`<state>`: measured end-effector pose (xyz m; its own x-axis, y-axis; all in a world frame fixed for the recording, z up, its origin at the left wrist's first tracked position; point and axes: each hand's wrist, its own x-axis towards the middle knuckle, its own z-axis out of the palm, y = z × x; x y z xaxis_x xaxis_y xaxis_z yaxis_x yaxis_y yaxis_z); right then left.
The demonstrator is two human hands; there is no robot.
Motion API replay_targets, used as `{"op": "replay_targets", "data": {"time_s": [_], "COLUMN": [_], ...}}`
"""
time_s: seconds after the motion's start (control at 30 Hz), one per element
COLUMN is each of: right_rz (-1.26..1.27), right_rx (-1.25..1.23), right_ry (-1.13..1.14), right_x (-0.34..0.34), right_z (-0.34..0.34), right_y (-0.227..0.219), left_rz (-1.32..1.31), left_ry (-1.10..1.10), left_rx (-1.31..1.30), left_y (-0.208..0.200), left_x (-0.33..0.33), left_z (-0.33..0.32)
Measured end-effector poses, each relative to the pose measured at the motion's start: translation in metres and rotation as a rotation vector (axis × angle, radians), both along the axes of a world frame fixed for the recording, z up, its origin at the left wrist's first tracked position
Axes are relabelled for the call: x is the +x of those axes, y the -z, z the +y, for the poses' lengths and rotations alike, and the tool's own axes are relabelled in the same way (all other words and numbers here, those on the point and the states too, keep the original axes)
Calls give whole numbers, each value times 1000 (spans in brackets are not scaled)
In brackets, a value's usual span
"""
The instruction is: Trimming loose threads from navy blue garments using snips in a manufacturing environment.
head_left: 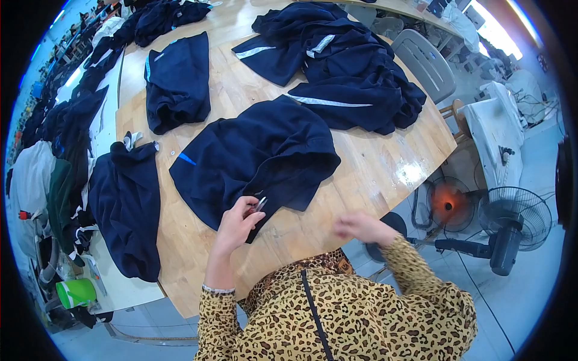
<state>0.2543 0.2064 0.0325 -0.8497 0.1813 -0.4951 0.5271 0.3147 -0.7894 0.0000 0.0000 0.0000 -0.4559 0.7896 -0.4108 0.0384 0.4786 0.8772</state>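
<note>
My left hand [236, 224] is closed around a small shiny metal tool [260, 206] that looks like thread snips. It rests at the near edge of a dark navy garment [259, 141] spread on the wooden table, with a small blue mark at its left corner. My right hand [363, 228] is apart from the cloth, over the table's near right edge. Motion smears its fingers, so their shape and anything in them cannot be made out.
A big heap of navy garments [355, 66] with white strips lies at the far right. A folded navy piece [179, 81] and another navy garment [126, 210] lie to the left. A grey chair [424, 63], a standing fan [512, 222] and a green bucket [76, 293] surround the table [415, 156].
</note>
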Motion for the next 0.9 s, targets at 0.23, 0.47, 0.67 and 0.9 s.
{"op": "replay_targets", "data": {"time_s": [0.23,0.47,0.67,0.9], "right_rz": [-212,89,53,66], "right_rx": [289,-1121,-1311,-1388], "right_ry": [-390,591,932,923], "right_x": [38,-54,-108,-112], "right_z": [-4,-58,-78,-79], "right_y": [-27,41,67,75], "left_rz": [618,942,871,565], "left_ry": [-129,-40,-279,-147], "left_rx": [178,26,150,214], "left_y": [4,45,28,21], "left_x": [38,44,45,24], "left_z": [12,19,17,16]}}
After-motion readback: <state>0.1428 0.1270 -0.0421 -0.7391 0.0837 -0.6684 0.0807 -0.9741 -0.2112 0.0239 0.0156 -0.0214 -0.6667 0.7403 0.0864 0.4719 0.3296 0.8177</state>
